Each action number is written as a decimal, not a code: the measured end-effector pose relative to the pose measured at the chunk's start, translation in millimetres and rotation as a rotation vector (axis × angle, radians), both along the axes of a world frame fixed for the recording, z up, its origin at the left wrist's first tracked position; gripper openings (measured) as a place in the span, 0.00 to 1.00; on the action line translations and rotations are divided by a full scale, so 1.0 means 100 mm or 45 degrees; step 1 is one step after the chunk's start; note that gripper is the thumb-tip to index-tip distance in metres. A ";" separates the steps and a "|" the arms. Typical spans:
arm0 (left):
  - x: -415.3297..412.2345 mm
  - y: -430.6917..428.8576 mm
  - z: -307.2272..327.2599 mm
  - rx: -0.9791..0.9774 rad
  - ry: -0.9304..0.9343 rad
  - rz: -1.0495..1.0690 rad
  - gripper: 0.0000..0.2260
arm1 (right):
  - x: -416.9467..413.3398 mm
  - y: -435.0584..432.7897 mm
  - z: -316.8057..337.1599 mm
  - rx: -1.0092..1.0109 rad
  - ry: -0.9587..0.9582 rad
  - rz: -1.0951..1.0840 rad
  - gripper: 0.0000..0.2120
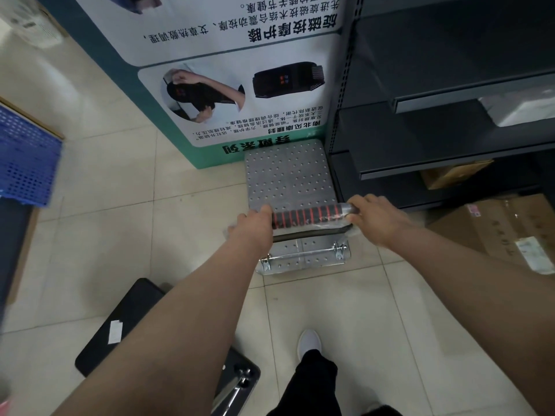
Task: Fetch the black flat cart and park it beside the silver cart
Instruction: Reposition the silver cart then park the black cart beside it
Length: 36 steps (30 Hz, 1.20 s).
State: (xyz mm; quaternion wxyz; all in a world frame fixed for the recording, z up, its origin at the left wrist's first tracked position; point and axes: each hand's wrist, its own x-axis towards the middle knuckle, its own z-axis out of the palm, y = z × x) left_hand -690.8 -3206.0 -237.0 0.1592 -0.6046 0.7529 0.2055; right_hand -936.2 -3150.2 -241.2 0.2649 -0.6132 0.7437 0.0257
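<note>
The silver perforated-metal flat cart (288, 175) stands on the tiles at twelve o'clock, its handle with the black-and-red ribbed grip upright, nearest us. The black flat cart (126, 319) lies low at seven o'clock, a white label on its deck, partly hidden.

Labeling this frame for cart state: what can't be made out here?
Head view only:
- Black flat cart: far end and folded handle hidden under the left forearm; near corner cut by the bottom edge.
- Silver cart: wheels hidden beneath its deck; front edge tucked against the poster stand.
- Handle bar ends: covered by left hand and right hand.
- Blue crate: blurred, cut by the left edge.
</note>
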 end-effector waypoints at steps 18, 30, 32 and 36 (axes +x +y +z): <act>-0.13 0.87 0.19 -0.285 0.191 0.201 0.39 | 0.11 0.75 0.23 -0.228 0.058 0.310 0.30; 0.39 2.76 0.59 -0.145 -0.065 0.375 0.27 | 0.70 2.00 0.57 -0.142 0.083 0.773 0.29; 0.63 3.13 0.65 -0.127 -0.118 0.449 0.27 | 0.97 2.20 0.59 -0.150 0.114 0.899 0.28; 1.26 3.78 0.83 -0.112 -0.179 0.652 0.25 | 1.61 2.50 0.63 -0.189 0.141 1.140 0.28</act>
